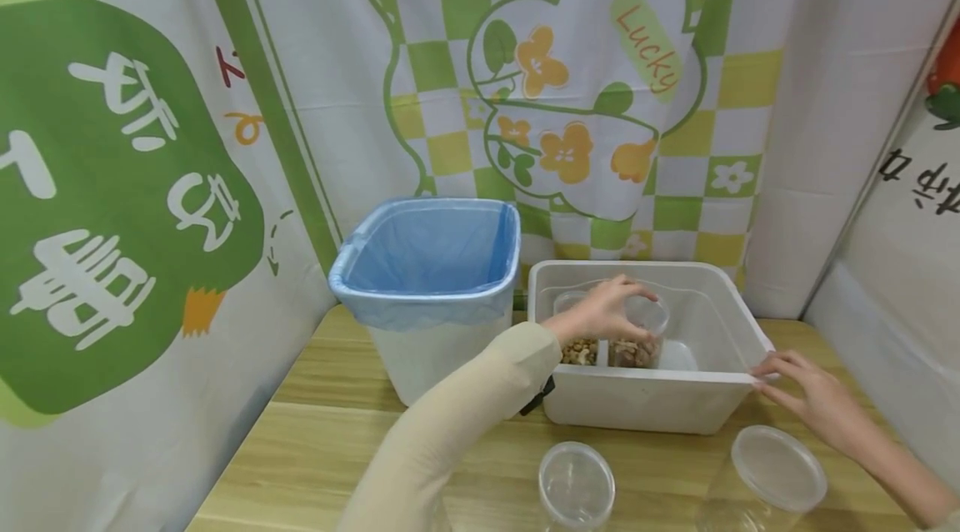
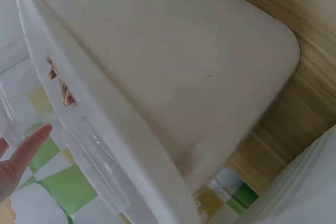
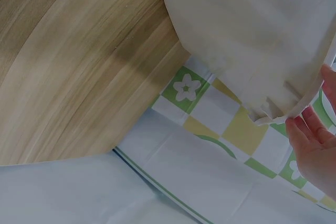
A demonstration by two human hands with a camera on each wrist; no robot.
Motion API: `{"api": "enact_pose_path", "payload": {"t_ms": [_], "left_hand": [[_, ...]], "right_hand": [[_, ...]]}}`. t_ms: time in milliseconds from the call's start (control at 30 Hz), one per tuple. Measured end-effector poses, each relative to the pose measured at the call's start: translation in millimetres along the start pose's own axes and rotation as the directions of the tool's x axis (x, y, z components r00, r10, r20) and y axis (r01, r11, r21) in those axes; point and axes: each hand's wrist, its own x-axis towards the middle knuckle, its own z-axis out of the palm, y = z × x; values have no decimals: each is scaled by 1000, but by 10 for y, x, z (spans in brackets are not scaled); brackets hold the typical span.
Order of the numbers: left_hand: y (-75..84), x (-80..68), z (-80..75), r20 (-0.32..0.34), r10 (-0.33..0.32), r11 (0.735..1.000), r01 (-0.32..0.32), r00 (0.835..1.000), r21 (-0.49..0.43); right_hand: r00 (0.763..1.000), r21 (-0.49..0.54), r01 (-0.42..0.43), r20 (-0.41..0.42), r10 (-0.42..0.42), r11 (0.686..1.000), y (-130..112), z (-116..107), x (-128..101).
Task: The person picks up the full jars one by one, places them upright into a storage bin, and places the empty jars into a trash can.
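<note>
A white plastic bin stands on the wooden table. Above its inside, my left hand grips a clear plastic jar between thumb and fingers. Brown, nut-like pieces show below that jar; whether they are in it I cannot tell. To their left, a clear container with lighter nut-like pieces sits in the bin. In the left wrist view the thumb of my left hand is near the jar. My right hand pinches the bin's right front corner, its fingers on the rim.
A bin with a blue liner stands left of the white bin. Nearer me are two clear lidded jars, a smaller one and a larger one. Printed curtains hang behind and at the sides.
</note>
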Motion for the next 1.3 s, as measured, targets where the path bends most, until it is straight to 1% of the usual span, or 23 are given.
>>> {"api": "enact_pose_path", "payload": {"t_ms": [300, 633, 867, 1100, 1167, 1300], "left_hand": [[-29, -39, 97, 21, -33, 999, 33, 999, 29], [-74, -61, 198, 36, -19, 999, 18, 999, 39], [-85, -83, 277, 64, -21, 997, 16, 998, 80], [-59, -54, 265, 75, -14, 990, 4, 997, 139], [-57, -42, 254, 79, -16, 989, 4, 997, 149], [-37, -43, 226, 81, -12, 987, -1, 997, 162]], "right_hand": [[1000, -10, 6, -8, -6, 1000, -7, -5, -12], [999, -10, 30, -12, -30, 1000, -35, -2, -26], [1000, -12, 27, -10, -27, 1000, -43, 4, -21], [1000, -20, 21, 21, -21, 1000, -16, 8, -3], [999, -25, 38, 27, -37, 999, -26, -11, 16], [995, -69, 93, 30, -91, 993, -22, -46, 65]]}}
